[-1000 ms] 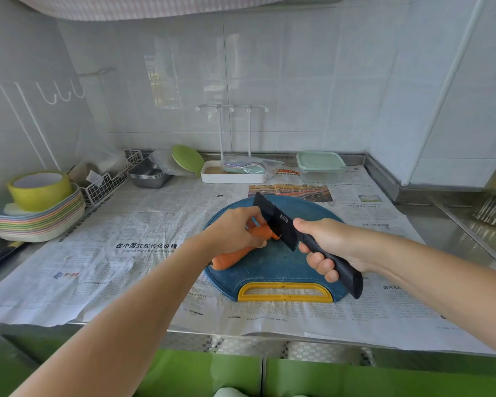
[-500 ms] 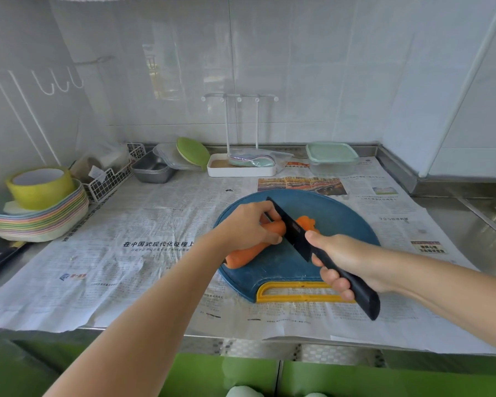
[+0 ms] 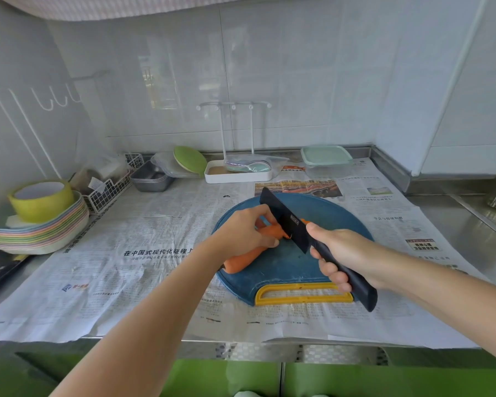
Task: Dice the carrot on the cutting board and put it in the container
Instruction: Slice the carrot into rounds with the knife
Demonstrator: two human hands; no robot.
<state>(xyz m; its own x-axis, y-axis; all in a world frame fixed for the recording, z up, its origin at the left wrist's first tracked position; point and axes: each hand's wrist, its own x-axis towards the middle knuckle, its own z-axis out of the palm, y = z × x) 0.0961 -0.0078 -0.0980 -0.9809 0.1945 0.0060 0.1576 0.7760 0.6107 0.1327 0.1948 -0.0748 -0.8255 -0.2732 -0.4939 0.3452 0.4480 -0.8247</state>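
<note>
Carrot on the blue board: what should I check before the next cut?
1. Left hand grips the orange carrot: ok.
2. Right hand grips the black rectangular knife by its handle: ok.
3. Left fingers clear of the blade: cannot tell, they sit close beside it.
4. Round blue cutting board lies flat on the newspaper: ok.
5. Clear plastic container open to receive dice: not ok, its mint-green lid is on.

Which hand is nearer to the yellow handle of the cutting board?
Right. The right hand, gripping the knife, has its lowest fingers just above the yellow handle. The left hand holds the carrot farther back on the cutting board.
</note>
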